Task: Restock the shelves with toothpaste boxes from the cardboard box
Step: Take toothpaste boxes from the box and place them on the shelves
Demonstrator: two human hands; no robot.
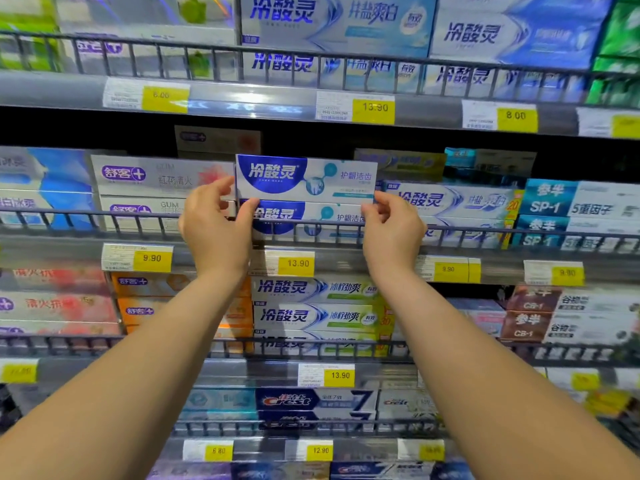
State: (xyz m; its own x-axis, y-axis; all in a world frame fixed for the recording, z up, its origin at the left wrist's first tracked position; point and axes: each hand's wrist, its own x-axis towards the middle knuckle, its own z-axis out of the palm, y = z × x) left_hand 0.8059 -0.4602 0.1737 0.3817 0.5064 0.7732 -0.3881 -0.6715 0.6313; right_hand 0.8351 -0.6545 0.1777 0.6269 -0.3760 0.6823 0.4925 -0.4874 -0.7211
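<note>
Left grip (216, 230) pinches the left end of the toothpaste box (304, 178), thumb under the lower edge, fingers curled on the end. Right grip (391, 230) pinches the right end the same way. Box is level, face out, directly over a matching box (311, 216); can't tell if they touch. Both are at the front edge of the middle shelf (225, 249), behind the wire rail (138, 220). Pale purple-logo boxes (162, 174) just left, blue-white boxes (450, 199) just right. Yellow 13.90 tag (296, 263) on the shelf edge below.

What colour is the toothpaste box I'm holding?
The toothpaste box is white, dark blue at left; head view.
</note>
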